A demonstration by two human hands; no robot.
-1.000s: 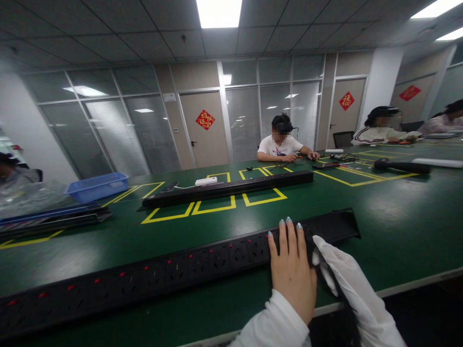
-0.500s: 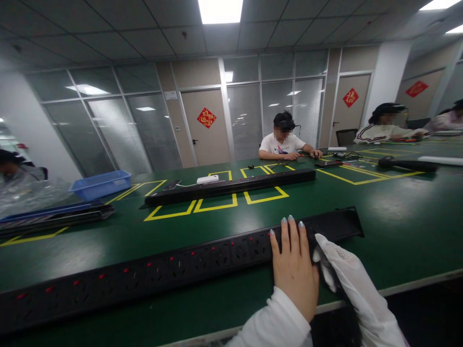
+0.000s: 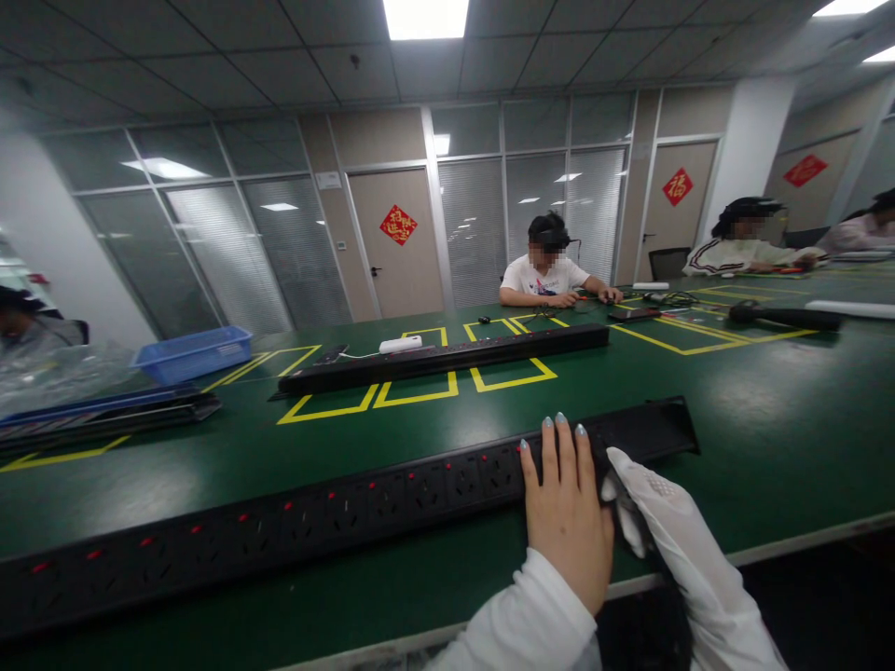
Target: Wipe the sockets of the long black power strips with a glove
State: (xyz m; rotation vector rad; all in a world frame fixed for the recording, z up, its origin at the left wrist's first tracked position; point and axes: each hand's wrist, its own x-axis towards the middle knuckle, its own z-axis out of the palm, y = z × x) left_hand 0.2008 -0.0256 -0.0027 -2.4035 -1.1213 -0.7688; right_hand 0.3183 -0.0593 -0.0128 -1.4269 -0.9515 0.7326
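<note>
A long black power strip [image 3: 336, 511] with a row of sockets and red dots runs from the left edge across the near part of the table. My bare left hand [image 3: 570, 513] lies on it near the right end, palm down, fingers stretched out over its face; the thumb is hidden. Beside it, my white-gloved right hand [image 3: 654, 499] has its fingers closed at the strip's near edge. Something dark, perhaps a cord, runs down along the glove; what the fingers pinch is hidden. The strip's plain black end [image 3: 671, 429] extends beyond both hands.
Across the green table [image 3: 755, 447] lies a second power strip [image 3: 447, 357] with a white plug-in device [image 3: 401, 344]. A blue basket [image 3: 192, 356] and black strips [image 3: 104, 417] are at left. A black-handled tool [image 3: 783, 317] lies right. A person [image 3: 545, 275] sits opposite.
Both hands stay at the same place on the power strip. The view has shifted very slightly; nothing else has visibly moved nearby.
</note>
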